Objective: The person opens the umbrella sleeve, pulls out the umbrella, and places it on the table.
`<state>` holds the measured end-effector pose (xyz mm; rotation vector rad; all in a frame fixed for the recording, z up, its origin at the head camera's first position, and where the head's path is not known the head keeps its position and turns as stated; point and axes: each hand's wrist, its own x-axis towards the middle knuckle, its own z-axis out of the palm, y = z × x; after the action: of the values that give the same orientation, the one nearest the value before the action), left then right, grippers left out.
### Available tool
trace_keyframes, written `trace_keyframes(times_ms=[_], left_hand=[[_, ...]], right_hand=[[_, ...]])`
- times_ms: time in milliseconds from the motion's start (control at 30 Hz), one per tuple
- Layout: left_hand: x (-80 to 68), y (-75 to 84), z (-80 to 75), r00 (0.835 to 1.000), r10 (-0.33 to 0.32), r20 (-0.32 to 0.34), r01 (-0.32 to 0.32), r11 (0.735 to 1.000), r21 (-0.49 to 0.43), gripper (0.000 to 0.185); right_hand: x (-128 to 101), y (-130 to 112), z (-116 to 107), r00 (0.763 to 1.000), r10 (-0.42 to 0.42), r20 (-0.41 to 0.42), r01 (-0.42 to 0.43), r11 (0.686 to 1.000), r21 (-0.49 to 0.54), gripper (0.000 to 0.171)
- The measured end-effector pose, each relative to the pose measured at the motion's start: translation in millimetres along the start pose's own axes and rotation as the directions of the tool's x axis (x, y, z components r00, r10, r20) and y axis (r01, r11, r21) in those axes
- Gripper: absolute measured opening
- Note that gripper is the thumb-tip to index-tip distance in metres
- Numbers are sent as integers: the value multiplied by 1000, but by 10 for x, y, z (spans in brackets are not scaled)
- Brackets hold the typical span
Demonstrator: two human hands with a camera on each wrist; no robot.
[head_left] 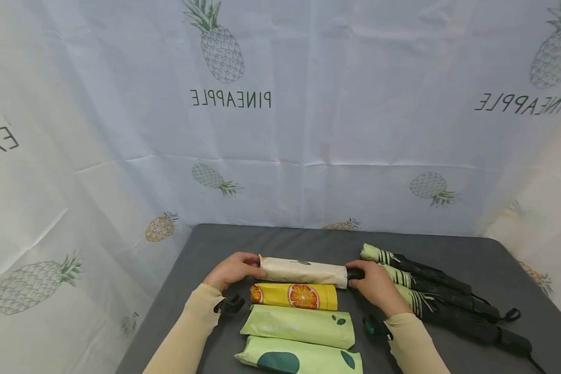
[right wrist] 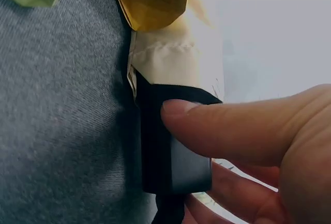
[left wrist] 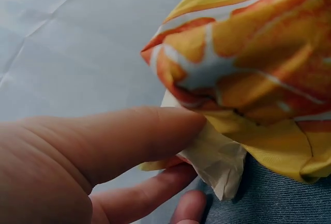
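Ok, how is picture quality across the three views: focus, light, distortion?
Head view: even, soft light, sharp, edges bowed by the wide lens, backdrop lettering mirrored. Left wrist view: thumb looms large and soft, orange-print umbrella slightly blurred. Right wrist view: dimmer, black handle reasonably clear.

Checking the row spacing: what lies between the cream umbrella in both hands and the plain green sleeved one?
The head view shows one thing there: the yellow orange-print umbrella, lying between the cream umbrella and the plain green umbrella.

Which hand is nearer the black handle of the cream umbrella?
Right. The right hand grips the black handle at the cream umbrella's right end; the left hand holds the opposite, left end, away from the handle.
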<state>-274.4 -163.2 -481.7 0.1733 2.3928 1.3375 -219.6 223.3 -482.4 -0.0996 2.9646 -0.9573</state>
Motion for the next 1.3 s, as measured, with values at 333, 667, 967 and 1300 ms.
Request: trace_keyframes(times_ms=[333,667,967,1300], left_hand=[[18,6,30,998,53,32,-54,998,43,23],[-17,12,18,998,39,51,-39,999,12,30],[-120,119,-129,989,125,84,-112,983,-144,52],[-272,284,-194,952,232,198,-140,909,-392,71]], right_hand=[[3,-16,23,1000,-3,-14,3,1000,22,40],[3,-66,49,1000,9,-10,-9,1000,16,40],[-46,-70,-118,999,-47,8,44,970,238,36],[-160,-68,-445,996,-50,67,10,865,501,50]])
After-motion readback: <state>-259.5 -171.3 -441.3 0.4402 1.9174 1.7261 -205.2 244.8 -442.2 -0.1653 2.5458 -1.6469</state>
